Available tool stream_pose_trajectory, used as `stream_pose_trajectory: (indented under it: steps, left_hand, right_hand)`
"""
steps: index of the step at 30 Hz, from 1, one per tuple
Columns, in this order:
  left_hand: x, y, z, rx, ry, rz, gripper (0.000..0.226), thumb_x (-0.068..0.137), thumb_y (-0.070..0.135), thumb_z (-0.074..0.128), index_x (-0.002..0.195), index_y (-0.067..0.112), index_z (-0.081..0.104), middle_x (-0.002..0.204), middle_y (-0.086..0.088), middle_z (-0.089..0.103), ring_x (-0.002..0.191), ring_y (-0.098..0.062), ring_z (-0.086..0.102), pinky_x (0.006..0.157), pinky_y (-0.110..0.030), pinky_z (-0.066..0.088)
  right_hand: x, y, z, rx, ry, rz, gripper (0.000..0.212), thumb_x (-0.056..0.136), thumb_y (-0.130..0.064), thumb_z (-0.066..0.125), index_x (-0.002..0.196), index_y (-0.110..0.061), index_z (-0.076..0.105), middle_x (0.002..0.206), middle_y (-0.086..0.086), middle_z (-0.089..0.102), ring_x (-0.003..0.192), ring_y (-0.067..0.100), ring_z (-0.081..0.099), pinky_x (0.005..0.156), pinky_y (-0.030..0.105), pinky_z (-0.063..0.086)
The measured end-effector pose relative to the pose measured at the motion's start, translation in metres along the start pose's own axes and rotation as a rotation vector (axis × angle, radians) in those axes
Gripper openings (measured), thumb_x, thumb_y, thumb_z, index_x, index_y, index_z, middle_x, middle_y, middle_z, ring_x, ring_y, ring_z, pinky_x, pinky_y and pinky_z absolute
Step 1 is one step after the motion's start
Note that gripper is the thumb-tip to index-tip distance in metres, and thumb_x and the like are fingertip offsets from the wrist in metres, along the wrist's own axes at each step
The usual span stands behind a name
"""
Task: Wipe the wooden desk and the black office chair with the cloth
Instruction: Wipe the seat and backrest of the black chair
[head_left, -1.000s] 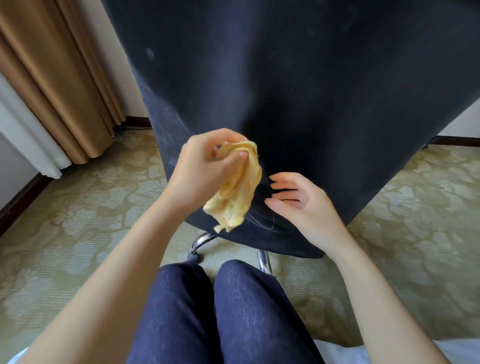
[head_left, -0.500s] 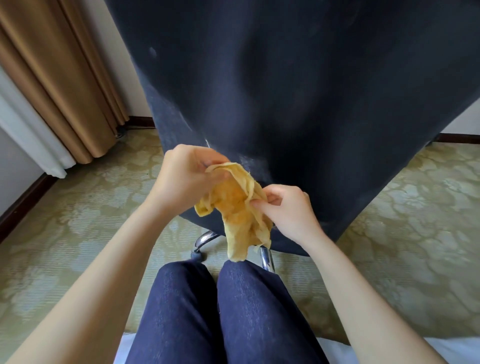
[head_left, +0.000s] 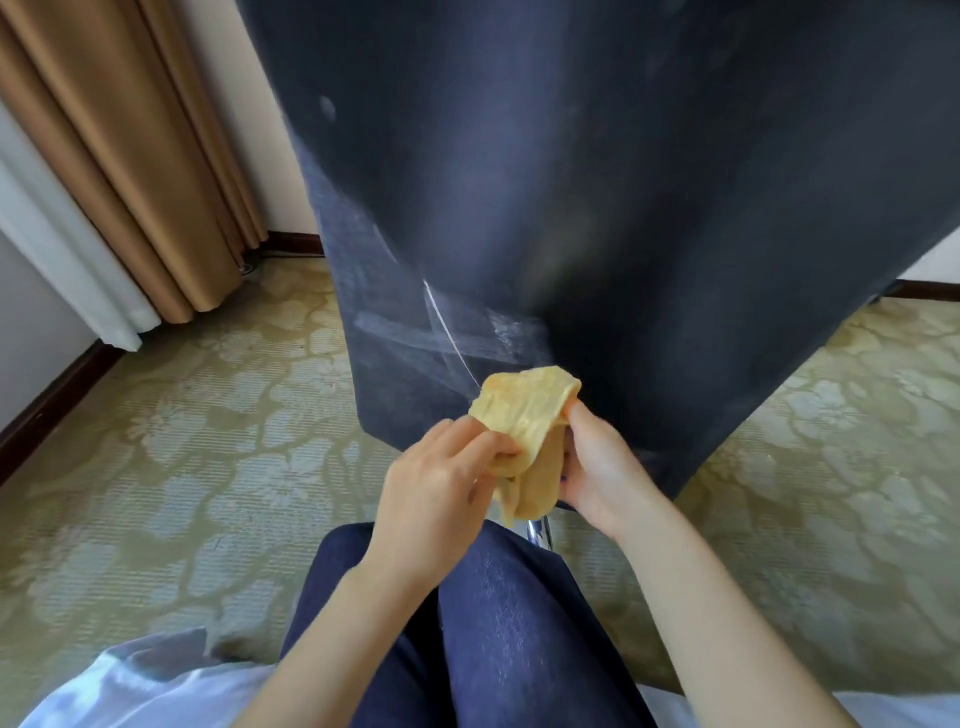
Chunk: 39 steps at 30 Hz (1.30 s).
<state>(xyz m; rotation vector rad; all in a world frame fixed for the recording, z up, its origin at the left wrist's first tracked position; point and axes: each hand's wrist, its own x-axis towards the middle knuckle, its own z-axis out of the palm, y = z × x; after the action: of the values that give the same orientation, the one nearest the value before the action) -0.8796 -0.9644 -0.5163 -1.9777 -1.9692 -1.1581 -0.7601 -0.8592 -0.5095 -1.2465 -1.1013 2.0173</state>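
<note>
Down over the dark blue trousered knees (head_left: 467, 597), both hands are on the crumpled yellow cloth (head_left: 524, 410) now. The left hand (head_left: 436, 483), alone on it a second ago, keeps its pinching grip. The right hand (head_left: 602, 467) has gone from open to pinching the far edge. The cloth hangs just short of the black fabric office chair (head_left: 571, 182), probably not touching it. Pale wipe streaks (head_left: 441, 332) show beyond. It looks like a refold before the next pass, and no desk is in view.
</note>
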Motion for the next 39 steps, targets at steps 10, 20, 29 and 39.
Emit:
stream_pose_trajectory:
  steps: [10,20,29,39]
  left_hand:
    - [-0.022,-0.004,0.014,0.016,-0.11,0.025,0.055,0.075,0.033,0.069,0.124,0.013,0.052,0.114,-0.001,0.055,0.111,-0.021,0.049,0.101,-0.036,0.035]
    - [0.01,0.007,0.01,-0.307,-0.06,-0.173,0.045,0.071,-0.004,0.054,0.109,0.015,0.068,0.092,0.016,0.051,0.078,-0.006,0.052,0.063,-0.018,0.045]
    - [-0.006,0.025,0.03,-0.423,-0.439,-0.011,0.04,0.089,0.013,0.064,0.126,0.023,0.06,0.116,0.011,0.056,0.107,-0.006,0.053,0.093,-0.025,0.043]
    - [0.037,-0.023,0.019,-0.013,-0.357,-0.149,0.06,0.091,0.022,0.062,0.145,0.024,0.037,0.159,0.003,0.007,0.148,-0.023,0.004,0.118,-0.048,0.01]
  right_hand:
    - [-0.026,0.025,-0.016,0.755,-0.401,0.102,0.065,0.094,-0.044,0.038,0.138,0.004,0.041,0.141,0.024,0.044,0.132,0.03,0.042,0.112,0.039,0.029]
    - [-0.044,0.029,-0.013,0.074,-0.131,-0.238,0.05,0.082,-0.049,0.055,0.129,-0.032,0.054,0.128,-0.009,0.06,0.122,0.009,0.053,0.103,0.037,0.04]
    - [-0.036,0.039,-0.003,0.552,0.189,-0.172,0.063,0.072,-0.062,0.058,0.124,-0.027,0.059,0.113,0.002,0.069,0.098,0.016,0.068,0.068,0.026,0.055]
    - [0.03,-0.052,-0.045,-1.511,0.864,-1.69,0.041,0.097,-0.024,0.049,0.135,-0.039,0.046,0.143,-0.001,0.033,0.133,0.036,0.026,0.109,0.061,0.016]
